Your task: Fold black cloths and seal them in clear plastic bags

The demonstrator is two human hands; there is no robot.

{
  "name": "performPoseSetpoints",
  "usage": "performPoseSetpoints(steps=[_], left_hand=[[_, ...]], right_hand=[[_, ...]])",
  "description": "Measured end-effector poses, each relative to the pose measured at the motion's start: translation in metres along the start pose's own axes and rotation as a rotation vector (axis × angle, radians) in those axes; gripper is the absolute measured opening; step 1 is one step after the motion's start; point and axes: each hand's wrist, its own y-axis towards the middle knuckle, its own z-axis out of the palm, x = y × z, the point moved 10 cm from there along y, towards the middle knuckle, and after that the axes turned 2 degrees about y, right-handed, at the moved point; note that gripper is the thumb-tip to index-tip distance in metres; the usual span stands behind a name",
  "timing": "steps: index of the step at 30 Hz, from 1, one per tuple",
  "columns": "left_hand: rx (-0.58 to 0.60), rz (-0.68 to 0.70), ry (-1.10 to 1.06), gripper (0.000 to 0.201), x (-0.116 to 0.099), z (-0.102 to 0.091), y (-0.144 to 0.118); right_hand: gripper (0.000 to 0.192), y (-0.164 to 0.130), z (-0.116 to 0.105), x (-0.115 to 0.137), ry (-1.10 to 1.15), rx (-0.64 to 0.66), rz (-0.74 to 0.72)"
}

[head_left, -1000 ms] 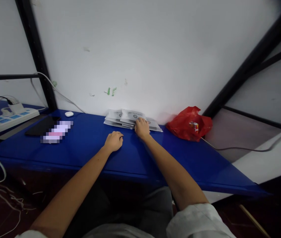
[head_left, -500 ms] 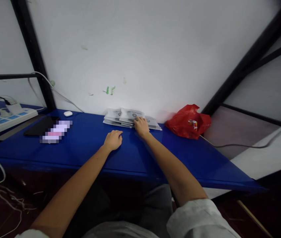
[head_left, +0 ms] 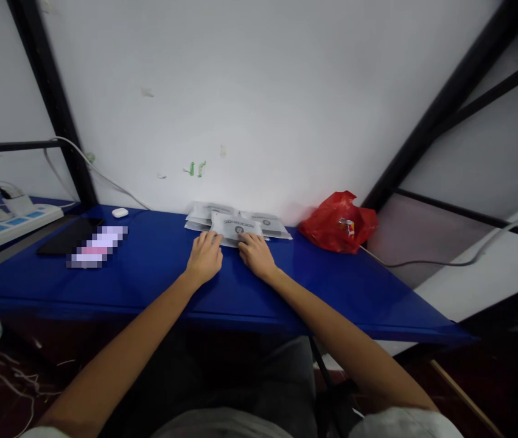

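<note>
From my remote station I read both hands as part-curled: the left hand (head_left: 204, 258) meets the white front packet (head_left: 235, 225) at its 7 o'clock edge, the right hand (head_left: 257, 256) at 5 o'clock. Finger undersides are hidden; I cannot tell whether either grips. The packet lies on the blue table (head_left: 153, 261), other packets (head_left: 210, 211) at 11 and 2 o'clock. I judge the step as positioning hands on this packet; the next move calls for a confirmed two-sided hold. Packet contents: not visible. At 3 o'clock, the red bag (head_left: 329, 226) shows a small red-and-yellow item (head_left: 350, 229), unidentified.
</note>
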Motion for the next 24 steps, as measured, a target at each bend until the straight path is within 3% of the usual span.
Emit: performPoseSetpoints(steps=[5, 11, 19, 24], left_hand=[[0.051, 0.237, 0.011, 0.033, -0.031, -0.009, -0.023], [0.122, 0.430, 0.076, 0.021, -0.042, -0.013, -0.040], [-0.035, 0.308, 0.044, 0.023, -0.011, -0.046, -0.041], [-0.069, 0.270, 0.011, 0.023, 0.011, -0.058, -0.045]], right_hand=[[0.016, -0.036, -0.028, 0.024, 0.147, -0.142, -0.062], [0.013, -0.061, -0.053, 0.035, 0.312, -0.287, -0.074], [0.017, -0.076, -0.060, 0.003, 0.359, -0.372, 0.100], [0.014, -0.076, -0.064, 0.003, 0.365, -0.413, 0.101]])
